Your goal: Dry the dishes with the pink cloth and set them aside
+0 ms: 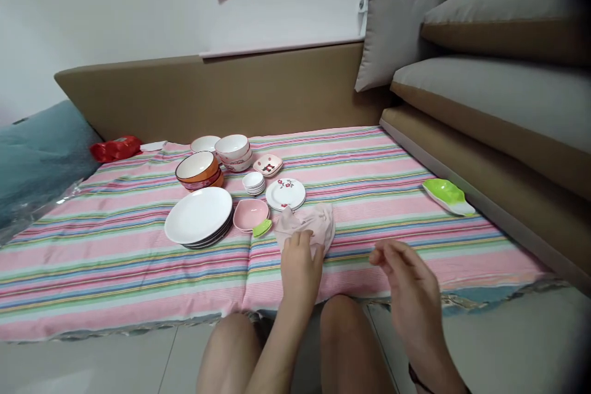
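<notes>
My left hand lies on a crumpled pale pink cloth, its fingers curled into the near edge. Raised to the right of the cloth, my right hand has its fingertips and thumb drawn together, and nothing shows between them. Just left of the cloth sits a pink bowl with a green leaf-shaped handle. Behind the cloth is a short stack of white plates with red flowers. Further off to the right, a green leaf-shaped dish rests against the sofa base.
Large white plates are stacked at left, near orange bowls and white bowls. Small white dishes and a strawberry-patterned dish stand behind. Sofa cushions pile up at right; a red bundle lies far left.
</notes>
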Available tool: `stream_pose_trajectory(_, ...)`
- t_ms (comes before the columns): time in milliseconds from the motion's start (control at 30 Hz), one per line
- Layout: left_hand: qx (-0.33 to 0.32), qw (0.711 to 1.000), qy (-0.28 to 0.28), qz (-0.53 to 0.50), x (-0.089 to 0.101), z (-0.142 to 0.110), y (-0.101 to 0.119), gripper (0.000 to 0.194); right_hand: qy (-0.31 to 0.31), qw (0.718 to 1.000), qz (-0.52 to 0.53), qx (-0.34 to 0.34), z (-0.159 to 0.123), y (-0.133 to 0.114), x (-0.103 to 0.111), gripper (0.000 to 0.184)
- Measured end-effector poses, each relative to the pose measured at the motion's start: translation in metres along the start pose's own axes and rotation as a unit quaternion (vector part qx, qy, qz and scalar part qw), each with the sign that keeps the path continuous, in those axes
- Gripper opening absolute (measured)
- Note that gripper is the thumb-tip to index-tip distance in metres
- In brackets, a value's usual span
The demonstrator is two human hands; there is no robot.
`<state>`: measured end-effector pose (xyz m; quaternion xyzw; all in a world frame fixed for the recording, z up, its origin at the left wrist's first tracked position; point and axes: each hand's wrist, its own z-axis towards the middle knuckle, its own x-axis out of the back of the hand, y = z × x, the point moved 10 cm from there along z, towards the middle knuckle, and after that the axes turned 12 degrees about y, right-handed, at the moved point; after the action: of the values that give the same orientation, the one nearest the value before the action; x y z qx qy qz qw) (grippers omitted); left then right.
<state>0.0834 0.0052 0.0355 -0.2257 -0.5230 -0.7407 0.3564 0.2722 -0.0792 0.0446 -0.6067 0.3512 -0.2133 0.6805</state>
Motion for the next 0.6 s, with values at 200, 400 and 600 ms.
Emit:
stream_pose_trajectory(200,0.103,0.991,-0.012,0.089,-0.051,0.004,-0.034,0.014,0.013,0.994,-0.039,-0.100,-0.001,0.089,0.033,0.031)
stream_pose_trajectory(400,0.103,0.983,0.052,-0.141,-0.010,0.016,-0.007,0.022,-0.039,0.987,-0.072,-0.139,-0.010,0.091,0.020,0.038)
stream_pose_trajectory(600,0.084,0.965,0.004,-0.249,0.031,0.005,0.028,0.025,-0.150,0.984,-0.039,-0.090,-0.038,0.072,-0.041,0.045)
